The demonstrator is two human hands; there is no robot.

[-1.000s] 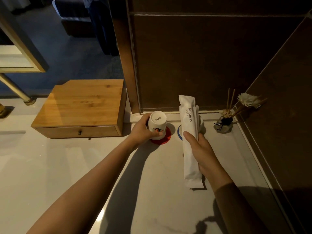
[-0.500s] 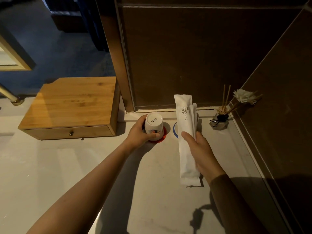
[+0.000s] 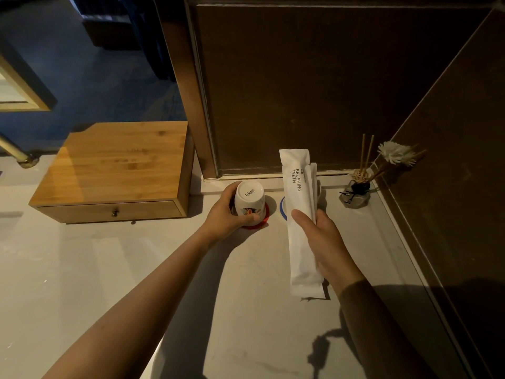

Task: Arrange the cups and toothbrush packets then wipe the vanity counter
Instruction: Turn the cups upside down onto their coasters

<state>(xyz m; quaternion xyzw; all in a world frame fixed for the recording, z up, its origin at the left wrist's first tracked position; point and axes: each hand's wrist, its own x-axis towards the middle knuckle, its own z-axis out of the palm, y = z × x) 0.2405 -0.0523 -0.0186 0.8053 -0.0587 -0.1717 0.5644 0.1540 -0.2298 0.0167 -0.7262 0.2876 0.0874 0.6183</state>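
An upside-down white cup with a printed figure stands on a red coaster near the back of the pale vanity counter. My left hand is wrapped around the cup's left side. My right hand grips white toothbrush packets marked "BRUSHING TEETH", held upright and tilted away from me. Behind the packets a blue coaster shows, and a second cup on it is mostly hidden.
A wooden drawer box sits on the counter at the left. A reed diffuser with a white flower stands in the back right corner. Dark brown walls close the back and right side.
The view has shifted slightly between frames. Both hands hold their places, the left on the cup and the right on the packets, which stand a little more upright.
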